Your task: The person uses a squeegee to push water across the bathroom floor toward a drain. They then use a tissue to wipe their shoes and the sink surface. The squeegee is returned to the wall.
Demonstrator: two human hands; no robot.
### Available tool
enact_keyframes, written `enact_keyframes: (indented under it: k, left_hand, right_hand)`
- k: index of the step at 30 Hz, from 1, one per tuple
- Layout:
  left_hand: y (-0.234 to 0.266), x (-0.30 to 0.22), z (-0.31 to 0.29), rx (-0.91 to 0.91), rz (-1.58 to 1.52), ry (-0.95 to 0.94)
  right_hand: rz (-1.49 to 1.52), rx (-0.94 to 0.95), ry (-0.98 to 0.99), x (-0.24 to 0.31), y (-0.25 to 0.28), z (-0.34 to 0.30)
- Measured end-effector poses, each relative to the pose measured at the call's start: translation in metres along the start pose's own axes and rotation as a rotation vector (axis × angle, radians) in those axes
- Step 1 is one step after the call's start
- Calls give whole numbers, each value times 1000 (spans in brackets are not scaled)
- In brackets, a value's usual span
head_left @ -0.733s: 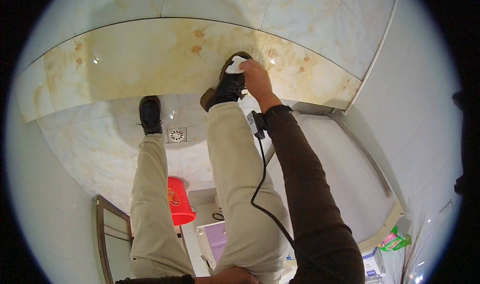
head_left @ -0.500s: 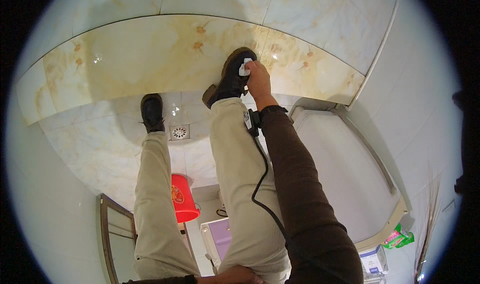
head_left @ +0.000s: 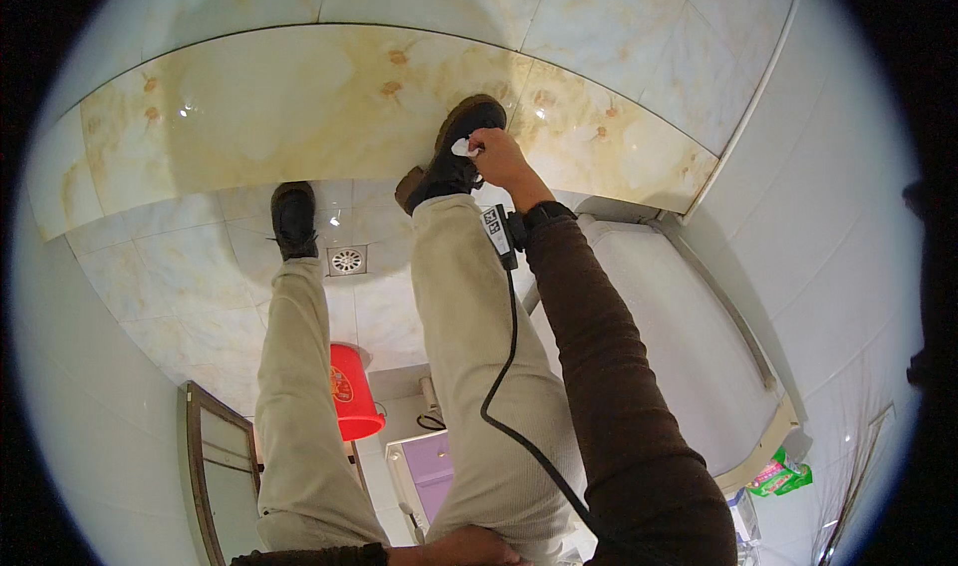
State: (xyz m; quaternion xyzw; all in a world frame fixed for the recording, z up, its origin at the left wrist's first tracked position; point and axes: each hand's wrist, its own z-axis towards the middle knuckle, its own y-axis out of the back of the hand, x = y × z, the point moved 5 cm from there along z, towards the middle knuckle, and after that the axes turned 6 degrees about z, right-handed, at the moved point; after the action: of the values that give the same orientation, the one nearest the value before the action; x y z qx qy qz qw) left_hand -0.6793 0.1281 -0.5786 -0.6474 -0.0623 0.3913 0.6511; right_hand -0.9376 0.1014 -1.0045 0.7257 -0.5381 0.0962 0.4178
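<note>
My right hand (head_left: 499, 157) pinches a small crumpled white wipe (head_left: 463, 148), most likely tissue, against the upper of a black lace-up shoe (head_left: 446, 175) on my right foot. This shoe is raised and rests on the marbled ledge, its brown sole showing along the left side. A black strap with a small boxy device (head_left: 499, 232) and a black cable (head_left: 504, 386) sits round my right wrist. At the lower edge my left hand (head_left: 464, 546) lies on my right thigh, its fingertips partly hidden. The other black shoe (head_left: 294, 221) stands on the floor to the left.
A cream marbled ledge (head_left: 279, 117) curves across the far side. Near my left foot is a round floor drain (head_left: 346, 260). A red bucket (head_left: 351, 391) stands between my legs. To the right are a pale lidded appliance (head_left: 659, 316) and a green packet (head_left: 779, 474); a framed panel (head_left: 215, 456) is at lower left.
My right hand has slid the wipe back along the shoe, from nearer the toe toward the laces. The view has shifted slightly; my left hand stays on the thigh.
</note>
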Motion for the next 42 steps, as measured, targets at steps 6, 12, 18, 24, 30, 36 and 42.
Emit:
enact_keyframes:
  k: [6,12,18,24,30,36,42]
  left_hand:
    - [-35,14,-1,-171,-340,169]
    - [-27,38,7,-592,-208,-329]
    - [-34,50,8,-266,-81,-48]
    - [-30,43,7,-160,-51,31]
    - [-33,46,5,-96,-31,82]
    - [-32,46,3,-44,7,134]
    - [-33,52,5,-38,139,205]
  right_hand:
    - [579,-183,-327,-1,5,11]
    - [1853,-21,-57,34,18,25]
    - [1623,-130,-313,-4,14,-4]
    - [279,-701,-376,-31,19,-17]
    - [-16,-820,-362,6,6,-13]
    - [99,-619,-182,29,-9,-5]
    - [103,-335,-104,25,5,-21]
